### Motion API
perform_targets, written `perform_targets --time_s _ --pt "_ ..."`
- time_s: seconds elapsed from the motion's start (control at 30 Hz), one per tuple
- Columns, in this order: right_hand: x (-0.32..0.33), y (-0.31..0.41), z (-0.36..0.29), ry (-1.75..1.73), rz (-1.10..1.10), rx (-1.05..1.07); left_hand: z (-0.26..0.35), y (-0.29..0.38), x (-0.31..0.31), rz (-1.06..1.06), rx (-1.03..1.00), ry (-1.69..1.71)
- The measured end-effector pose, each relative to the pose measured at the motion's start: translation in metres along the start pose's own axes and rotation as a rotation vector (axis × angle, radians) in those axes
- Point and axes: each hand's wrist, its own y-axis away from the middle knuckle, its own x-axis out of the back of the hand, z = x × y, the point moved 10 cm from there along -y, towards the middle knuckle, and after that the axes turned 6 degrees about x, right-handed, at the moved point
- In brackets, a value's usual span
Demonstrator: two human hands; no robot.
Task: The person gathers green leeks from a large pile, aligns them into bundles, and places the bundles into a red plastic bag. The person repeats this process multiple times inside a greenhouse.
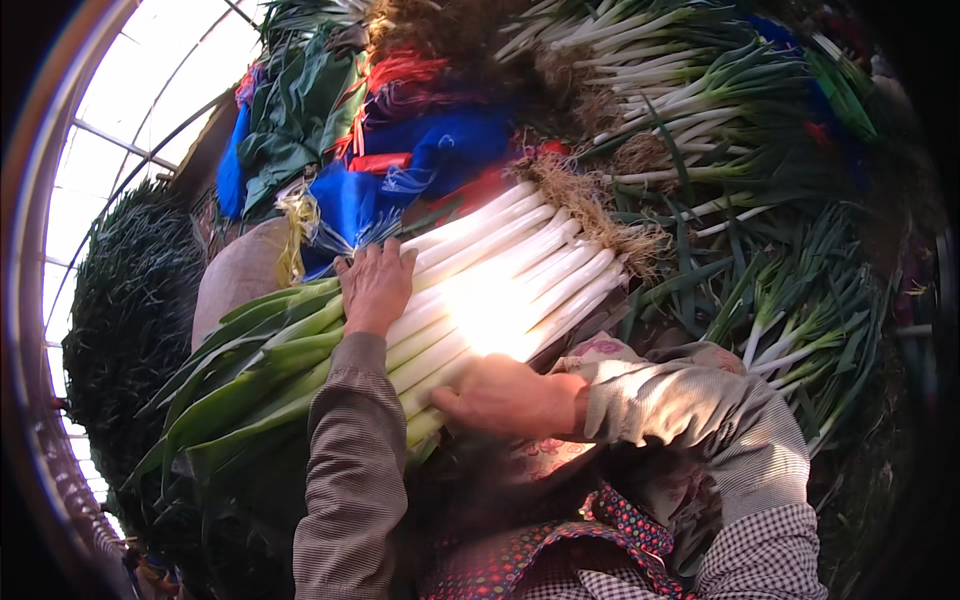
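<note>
A wide bunch of leeks (442, 300) lies slanting across my lap. Its white shanks and brown roots (592, 202) point to the upper right, and the broad green leaves (247, 382) fan out to the lower left. My left hand (375, 289) is laid over the far edge of the bunch where white turns to green, fingers bent over that edge. Against the near edge is my right hand (510, 397), curled and slightly blurred, its thumb towards the stalks. Between them the hands hold the bunch. Strong sunlight washes out the middle of the shanks.
Beyond the bunch lie blue mesh material (450, 150), red ties (401, 67) and dark green cloth (292, 127). More leeks (660, 82) are heaped at the upper right, with loose ones (795, 352) at right. A dark leafy pile (127, 300) rises at left beside a pale rounded object (240, 270).
</note>
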Motion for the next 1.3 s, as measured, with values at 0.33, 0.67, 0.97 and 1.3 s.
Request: perform_targets --time_s 0.33,0.67,0.97,1.3 --pt "-0.014 -0.002 0.011 -0.218 -0.007 -0.054 0.008 -0.001 -0.004 0.024 0.007 -0.01" --pt "0.029 0.085 0.103 -0.303 0.066 -0.46 0.014 -0.008 -0.011 0.002 0.016 0.022" --pt "0.017 0.13 0.174 -0.149 -0.311 -0.65 0.012 -0.008 -0.006 0.052 -0.001 -0.011" --pt "0.044 0.134 0.158 -0.151 0.012 -0.476 0.018 -0.005 0.0 -0.01 -0.002 -0.074"
